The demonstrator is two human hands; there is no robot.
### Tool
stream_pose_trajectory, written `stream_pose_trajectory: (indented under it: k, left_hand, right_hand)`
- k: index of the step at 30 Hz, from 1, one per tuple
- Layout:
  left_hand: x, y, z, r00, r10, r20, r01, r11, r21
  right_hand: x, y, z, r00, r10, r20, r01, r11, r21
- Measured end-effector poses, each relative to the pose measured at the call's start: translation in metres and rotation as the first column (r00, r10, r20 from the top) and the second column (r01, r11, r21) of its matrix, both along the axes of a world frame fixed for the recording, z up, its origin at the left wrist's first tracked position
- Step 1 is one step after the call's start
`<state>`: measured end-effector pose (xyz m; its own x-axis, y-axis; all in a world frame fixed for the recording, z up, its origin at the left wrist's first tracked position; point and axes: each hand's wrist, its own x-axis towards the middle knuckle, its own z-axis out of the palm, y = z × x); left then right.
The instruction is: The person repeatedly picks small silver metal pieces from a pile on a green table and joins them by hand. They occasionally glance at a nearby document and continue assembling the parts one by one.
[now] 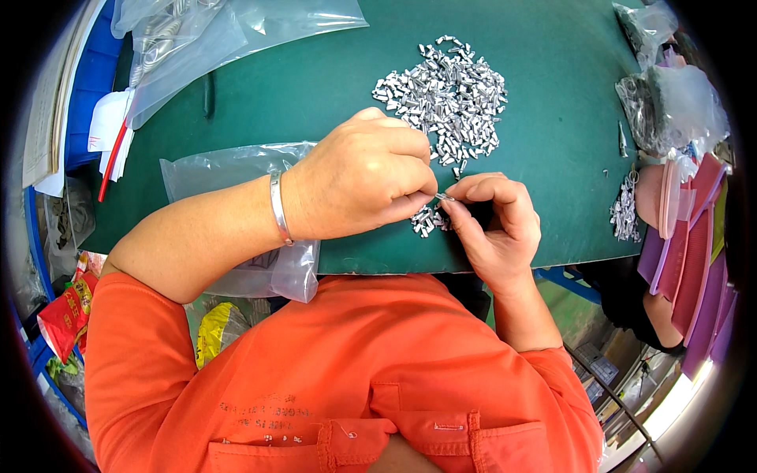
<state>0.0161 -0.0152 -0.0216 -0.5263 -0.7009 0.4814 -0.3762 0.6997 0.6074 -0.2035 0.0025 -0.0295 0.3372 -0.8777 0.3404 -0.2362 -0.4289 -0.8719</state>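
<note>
Between my two hands, near the table's front edge, is a small silvery metal piece (pixel 444 196). My left hand (pixel 364 175), with a metal bracelet at its wrist, pinches it from the left. The thumb and forefinger of my right hand (pixel 498 218) close on its other end. Beyond them lies a large heap of small silvery metal pieces (pixel 449 94) on the green table. A smaller pile of such pieces (pixel 428 221) sits just below my fingers. The exact kind of piece is too small to tell.
A clear plastic bag (pixel 229 169) lies under my left forearm. More clear bags (pixel 236 31) and a red pen-like stick (pixel 114 160) are at the far left. Filled bags (pixel 678 102) and a small group of metal parts (pixel 625 209) lie at the right, beside another person in striped clothing.
</note>
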Motion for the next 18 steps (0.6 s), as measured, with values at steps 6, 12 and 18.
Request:
stream_pose_trajectory:
  k: [6,12,18]
  left_hand:
    - [0.001,0.0,0.001,1.0,-0.021,-0.011,0.021,1.0,0.003]
    - [0.002,0.0,0.002,0.997,-0.081,0.004,0.081,0.997,0.002]
    - [0.001,-0.004,0.003,0.992,0.119,0.037,-0.117,0.992,-0.049]
  right_hand:
    - [0.0,-0.006,0.011,0.987,0.087,-0.135,-0.104,0.987,-0.122]
    - [-0.007,-0.014,0.021,0.97,0.11,-0.217,-0.155,0.967,-0.204]
    - [-0.007,-0.022,0.017,0.934,-0.048,-0.353,-0.016,0.984,-0.178]
